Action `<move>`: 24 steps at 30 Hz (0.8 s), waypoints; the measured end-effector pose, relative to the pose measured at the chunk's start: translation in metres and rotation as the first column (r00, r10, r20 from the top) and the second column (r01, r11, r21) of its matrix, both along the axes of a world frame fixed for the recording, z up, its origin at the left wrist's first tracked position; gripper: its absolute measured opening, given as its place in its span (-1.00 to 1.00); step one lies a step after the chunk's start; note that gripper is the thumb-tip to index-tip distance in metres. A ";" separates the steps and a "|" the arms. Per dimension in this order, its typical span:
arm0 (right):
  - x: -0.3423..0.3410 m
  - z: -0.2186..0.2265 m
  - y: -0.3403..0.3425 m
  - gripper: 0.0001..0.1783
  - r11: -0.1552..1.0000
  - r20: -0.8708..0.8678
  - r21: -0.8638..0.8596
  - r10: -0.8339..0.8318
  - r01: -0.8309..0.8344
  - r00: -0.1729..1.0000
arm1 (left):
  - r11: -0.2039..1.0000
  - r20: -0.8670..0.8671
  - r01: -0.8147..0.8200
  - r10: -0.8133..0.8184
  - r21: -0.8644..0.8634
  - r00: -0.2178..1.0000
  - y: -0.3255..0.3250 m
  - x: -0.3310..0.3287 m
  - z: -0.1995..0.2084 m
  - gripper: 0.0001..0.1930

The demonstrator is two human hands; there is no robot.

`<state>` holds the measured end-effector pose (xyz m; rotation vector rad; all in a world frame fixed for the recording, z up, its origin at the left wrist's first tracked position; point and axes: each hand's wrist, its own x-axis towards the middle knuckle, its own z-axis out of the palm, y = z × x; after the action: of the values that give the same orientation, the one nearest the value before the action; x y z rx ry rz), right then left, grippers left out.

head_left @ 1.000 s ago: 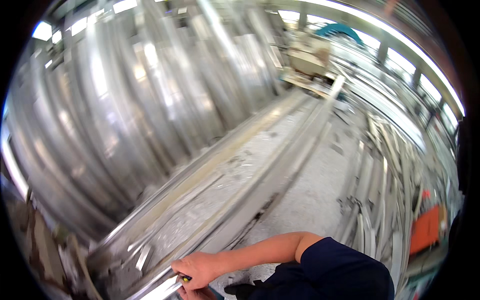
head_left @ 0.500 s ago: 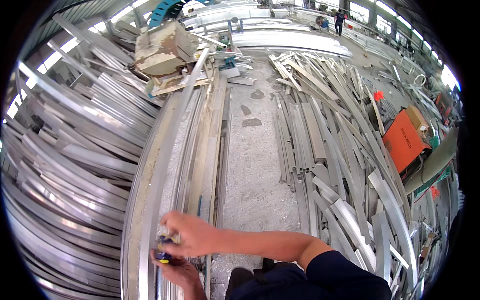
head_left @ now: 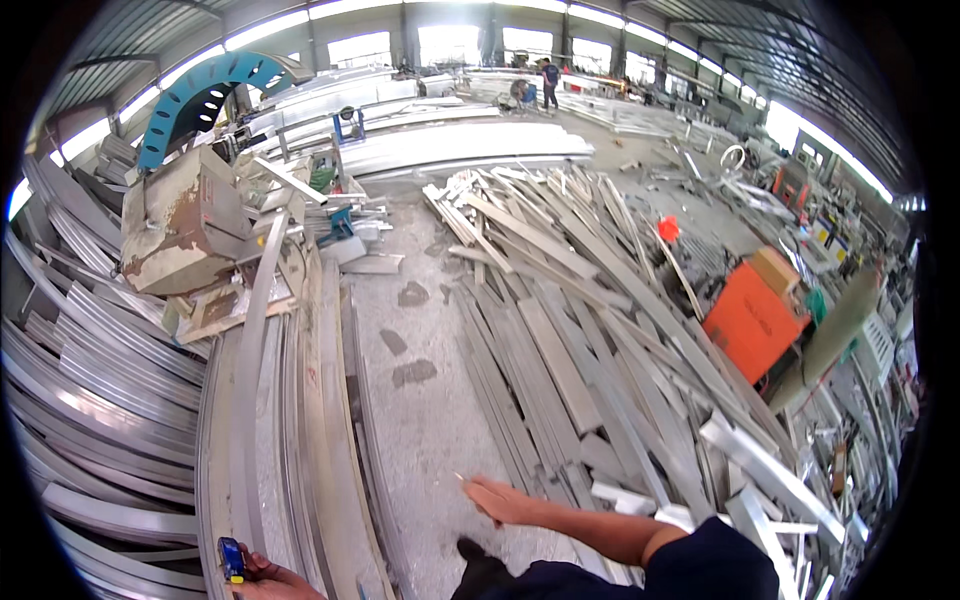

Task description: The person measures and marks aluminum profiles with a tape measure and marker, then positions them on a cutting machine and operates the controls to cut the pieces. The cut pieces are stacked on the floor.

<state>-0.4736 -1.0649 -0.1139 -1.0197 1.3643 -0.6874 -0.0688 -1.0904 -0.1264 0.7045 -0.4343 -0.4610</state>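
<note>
My left hand (head_left: 268, 582) is low at the left and closed around a blue and yellow tape measure (head_left: 231, 559), beside a long metal profile (head_left: 258, 400) that runs away from me along the bench. In front of my body, my right hand (head_left: 498, 502) hangs over the concrete floor (head_left: 420, 430). Its fingers are closed, and a thin pale stick-like thing (head_left: 461, 477) pokes out from them, too small to name.
Stacked metal profiles (head_left: 110, 440) fill the left side. A large loose pile of metal lengths (head_left: 570, 330) lies at the right, with an orange box-shaped machine (head_left: 750, 318) beyond it. Ahead left stands a worn machine housing (head_left: 185, 220) with a blue arch (head_left: 205, 85). Far off stands a person (head_left: 550, 84).
My hands have come apart: the right has swung right, off the tape measure and bench, while the left has moved down and left with the tape measure. The view has tilted up and turned right.
</note>
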 end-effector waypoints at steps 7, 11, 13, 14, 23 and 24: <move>-0.058 -0.083 -0.150 -0.61 0.977 0.107 0.089 -0.204 0.195 0.973 | 0.986 -0.166 -0.002 0.030 0.168 0.986 -0.231 -0.072 0.051 -0.47; -0.080 -0.087 -0.297 -0.68 0.997 0.102 -0.014 -0.078 0.080 0.992 | 0.983 -0.165 -0.030 0.061 0.182 0.984 -0.356 -0.107 0.049 -0.45; -0.091 -0.072 -0.379 -0.68 0.967 -0.009 -0.239 0.091 -0.090 0.996 | 0.985 -0.122 -0.005 0.026 0.171 0.992 -0.408 -0.120 0.043 -0.45; -0.094 -0.055 -0.428 -0.68 0.895 -0.106 -0.403 0.159 -0.189 0.982 | 0.986 -0.116 0.010 0.010 0.168 0.993 -0.436 -0.133 0.045 -0.48; 0.054 0.131 -0.734 -0.37 -0.075 -0.470 -0.850 0.556 -0.522 0.685 | 0.988 -0.153 0.078 -0.058 0.130 0.986 -0.624 -0.193 0.044 -0.51; 0.075 0.139 -0.756 -0.34 -0.177 -0.511 -0.839 0.583 -0.515 0.631 | 0.991 -0.136 0.124 -0.117 0.044 0.984 -0.646 -0.193 0.040 -0.53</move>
<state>-0.3988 -1.8213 0.0255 -2.4863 -0.0441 -0.8644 -0.2622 -1.7365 -0.0867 0.6958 -0.3413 -0.6315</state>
